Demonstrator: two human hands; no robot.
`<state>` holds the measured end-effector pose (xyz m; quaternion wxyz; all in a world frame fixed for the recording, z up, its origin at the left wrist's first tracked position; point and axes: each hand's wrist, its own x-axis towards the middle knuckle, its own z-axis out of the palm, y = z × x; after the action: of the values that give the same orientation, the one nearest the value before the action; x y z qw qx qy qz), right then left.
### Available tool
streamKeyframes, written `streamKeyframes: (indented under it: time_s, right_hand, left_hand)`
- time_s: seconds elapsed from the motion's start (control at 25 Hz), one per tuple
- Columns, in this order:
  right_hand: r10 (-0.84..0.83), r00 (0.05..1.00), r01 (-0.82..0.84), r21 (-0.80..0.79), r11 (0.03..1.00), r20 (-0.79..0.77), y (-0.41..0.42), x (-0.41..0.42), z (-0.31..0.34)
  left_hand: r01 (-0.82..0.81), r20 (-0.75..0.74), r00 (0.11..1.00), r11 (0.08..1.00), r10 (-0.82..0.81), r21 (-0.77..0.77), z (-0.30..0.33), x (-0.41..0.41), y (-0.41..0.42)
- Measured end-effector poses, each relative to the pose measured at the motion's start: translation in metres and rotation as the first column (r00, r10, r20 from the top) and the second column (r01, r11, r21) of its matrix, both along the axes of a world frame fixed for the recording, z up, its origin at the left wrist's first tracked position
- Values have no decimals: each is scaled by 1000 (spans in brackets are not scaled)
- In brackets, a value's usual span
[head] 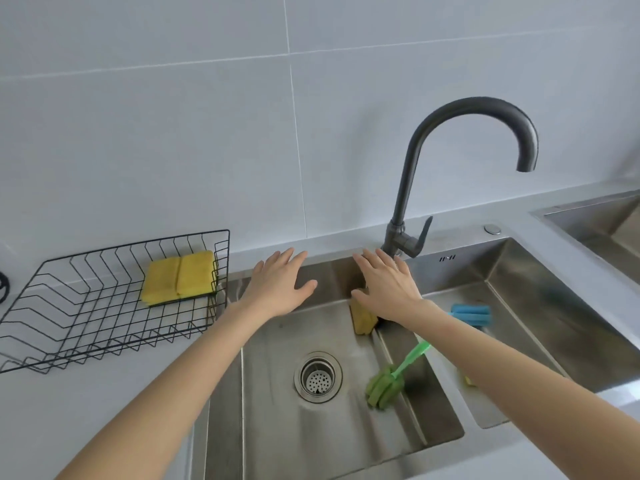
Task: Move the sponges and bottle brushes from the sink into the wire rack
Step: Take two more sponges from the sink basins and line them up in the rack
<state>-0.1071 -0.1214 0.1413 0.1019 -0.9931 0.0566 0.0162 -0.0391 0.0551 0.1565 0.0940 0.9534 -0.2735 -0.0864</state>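
Reaching out over the steel sink [346, 427], both arms stretch forward from the bottom of the view. The sink sits in a grey desk [69, 410] under a tall dark tap [450, 140]. A small mark is stamped on the sink rim by the tap, but it is too tiny to read.

The black wire rack [86, 306] stands on the desk to the left of the sink. Two yellow sponges [180, 277] lie side by side in its back right corner.

The left hand [277, 285] is flat and wide, palm down, above the sink's back left corner, holding nothing. The right hand [384, 289] is also flat with fingers spread, holding nothing, just above a yellow sponge [363, 320] that stands on its edge against the sink's divider.

A green bottle brush [388, 386] leans on the divider near the drain [318, 375]. A blue bottle brush [472, 315] lies in the right basin, partly hidden by the right arm.
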Motion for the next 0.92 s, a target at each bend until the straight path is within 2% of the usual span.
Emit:
streamKeyframes:
  time_s: [0.48, 0.92]
  right_hand:
    - [-10, 998, 10, 9, 1000, -61, -131, -58, -24]
    - [-76, 978, 85, 39, 996, -196, -189, -83, -74]
  left_hand:
    - [36, -84, 996, 999, -36, -7, -33, -41, -118]
    - [-42, -210, 976, 997, 56, 72, -78, -41, -146]
